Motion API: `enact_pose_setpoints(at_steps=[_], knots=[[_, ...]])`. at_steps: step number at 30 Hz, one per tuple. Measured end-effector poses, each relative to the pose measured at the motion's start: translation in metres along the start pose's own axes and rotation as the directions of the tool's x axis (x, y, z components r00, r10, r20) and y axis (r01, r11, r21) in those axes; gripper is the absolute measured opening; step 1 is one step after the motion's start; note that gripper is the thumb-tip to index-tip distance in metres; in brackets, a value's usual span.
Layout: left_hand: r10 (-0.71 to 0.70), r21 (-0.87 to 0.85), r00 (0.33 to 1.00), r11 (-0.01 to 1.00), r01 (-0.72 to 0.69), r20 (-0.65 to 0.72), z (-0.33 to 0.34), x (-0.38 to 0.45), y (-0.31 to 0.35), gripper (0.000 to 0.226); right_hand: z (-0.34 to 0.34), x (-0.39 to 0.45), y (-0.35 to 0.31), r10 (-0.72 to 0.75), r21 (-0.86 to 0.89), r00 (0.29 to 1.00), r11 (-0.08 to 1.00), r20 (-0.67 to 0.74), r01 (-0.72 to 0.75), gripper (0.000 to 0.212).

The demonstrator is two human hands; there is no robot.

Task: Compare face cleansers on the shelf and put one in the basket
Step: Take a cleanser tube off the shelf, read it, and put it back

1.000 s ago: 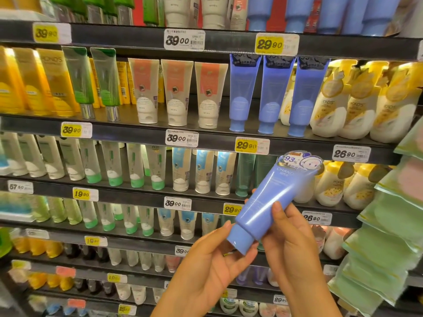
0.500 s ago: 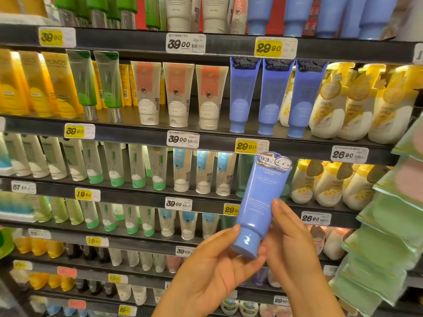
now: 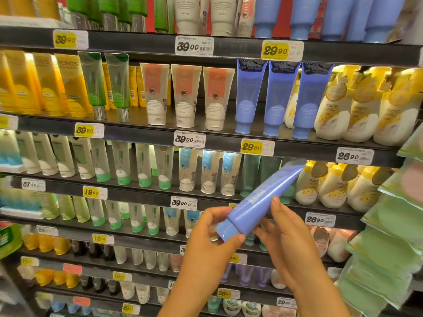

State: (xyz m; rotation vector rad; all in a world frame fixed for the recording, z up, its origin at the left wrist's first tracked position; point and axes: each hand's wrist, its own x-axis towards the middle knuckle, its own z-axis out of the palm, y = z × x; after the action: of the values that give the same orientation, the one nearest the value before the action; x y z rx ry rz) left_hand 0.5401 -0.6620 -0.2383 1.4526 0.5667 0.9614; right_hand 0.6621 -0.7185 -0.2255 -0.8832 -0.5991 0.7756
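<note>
head view, left hand [image 3: 206, 245] pinching blue cleanser tube [image 3: 258, 202] at cap, right hand [image 3: 288, 239] gripping its body

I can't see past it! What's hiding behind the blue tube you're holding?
Behind the blue tube stand dark green tubes on the shelf; its upper end covers part of them and a yellow price tag.

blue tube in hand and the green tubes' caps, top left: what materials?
Blue tube: looks like soft plastic with a satin finish, given the long soft highlight along its body; its cap seems stiffer plastic. Green tubes' caps: mirror-like silver, probably metallised plastic, possibly metal.
</note>
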Motion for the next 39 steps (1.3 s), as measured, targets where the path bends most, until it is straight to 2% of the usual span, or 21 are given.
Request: enact_pose_setpoints(at_steps=[7,10,13,17,21,24,26,31,34,37,39], knots=[[0.156,0.231,0.988,0.961,-0.154,0.010,-0.003,0.000,-0.001,0.046,0.007,0.002,-0.001,0.054,0.179,0.998,0.983,-0.041,-0.045,0.037],[0.190,0.258,0.982,0.947,-0.190,0.024,-0.003,0.000,0.003,0.046,0.008,0.003,-0.003,0.066,0.223,0.996,0.973,-0.054,-0.053,0.032],[0.189,0.261,0.982,0.947,-0.187,0.016,-0.003,-0.001,0.007,0.044,0.009,0.005,-0.004,0.057,0.232,0.996,0.972,-0.065,-0.041,0.037],[0.117,0.185,0.993,0.976,-0.113,-0.010,-0.003,-0.001,0.014,0.039,0.011,0.007,-0.004,0.032,0.181,0.997,0.983,-0.076,-0.018,0.040],[-0.086,-0.138,0.996,0.987,0.083,-0.019,-0.005,0.002,0.018,0.032,0.013,0.008,-0.007,0.009,0.188,0.999,0.982,-0.032,-0.003,0.033],[-0.241,-0.461,0.965,0.848,0.261,0.103,-0.010,0.005,0.020,0.035,0.018,0.011,-0.010,0.005,0.124,1.000,0.992,-0.001,-0.005,0.030],[-0.299,-0.574,0.938,0.742,0.345,0.177,-0.013,0.006,0.022,0.037,0.022,0.013,-0.011,0.008,0.102,1.000,0.995,0.030,-0.011,0.028],[-0.359,-0.655,0.876,0.584,0.479,0.321,-0.019,0.003,0.026,0.032,0.031,0.014,-0.009,0.048,0.126,0.998,0.991,0.050,-0.054,0.035],[-0.382,-0.683,0.832,0.480,0.551,0.402,-0.022,0.003,0.029,0.039,0.035,0.015,-0.005,0.088,0.138,0.996,0.986,0.027,-0.091,0.045],[-0.375,-0.692,0.786,0.380,0.614,0.491,-0.025,0.003,0.032,0.025,0.038,0.016,-0.001,0.124,0.122,0.992,0.985,-0.012,-0.122,0.051],[-0.371,-0.685,0.770,0.358,0.635,0.520,-0.027,0.004,0.033,0.016,0.040,0.017,0.001,0.144,0.100,0.989,0.985,-0.036,-0.140,0.046]])
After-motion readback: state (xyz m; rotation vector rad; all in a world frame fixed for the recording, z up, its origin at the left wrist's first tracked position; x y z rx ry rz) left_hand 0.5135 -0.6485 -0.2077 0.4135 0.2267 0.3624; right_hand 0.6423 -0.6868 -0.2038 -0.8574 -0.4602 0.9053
